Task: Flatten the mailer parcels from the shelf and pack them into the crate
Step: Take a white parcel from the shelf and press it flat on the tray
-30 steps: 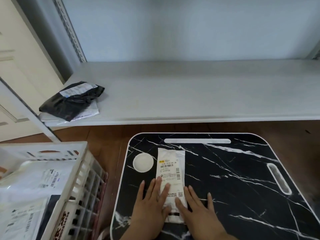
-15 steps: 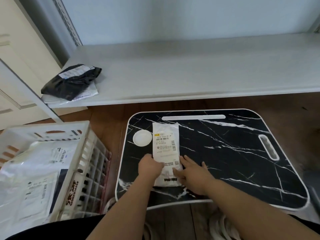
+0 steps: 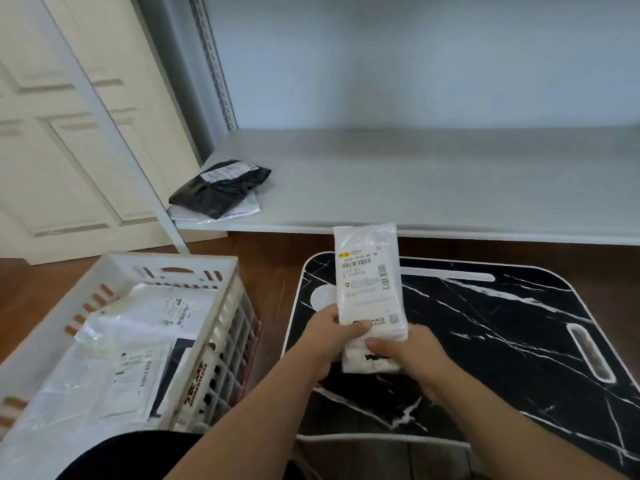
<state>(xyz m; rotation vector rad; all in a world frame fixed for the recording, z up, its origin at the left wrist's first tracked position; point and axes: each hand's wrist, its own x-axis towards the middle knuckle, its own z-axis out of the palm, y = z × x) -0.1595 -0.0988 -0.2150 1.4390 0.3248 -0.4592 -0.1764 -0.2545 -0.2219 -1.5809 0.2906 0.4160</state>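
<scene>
White mailer parcel [image 3: 369,292] held upright above the near left part of the black marbled surface [image 3: 502,341], label facing the camera, lower end gripped from both sides. Left hand [image 3: 330,336] curled round the lower left edge, thumb across the front; right hand [image 3: 403,346] wrapped round the bottom right, fingers closed on the folded lower end. Looks flat enough already, so probably the carrying step.

Best done by keeping both grips low and firm so the pressed shape holds, then swinging left and down toward the white crate [image 3: 221,306], just beside the surface. Better laid label-up on the stack of flattened mailers [image 3: 138,341] already inside than dropped in on edge. Worth clearing the crate's near wall before lowering, since the upright top end could catch and crumple. A palm pressed over the parcel once inside would keep trapped air from puffing the film back up.

Further out, black mailer [image 3: 221,187] waiting at the left end of the shelf [image 3: 415,188], lying on a pale one partly hidden underneath.
</scene>
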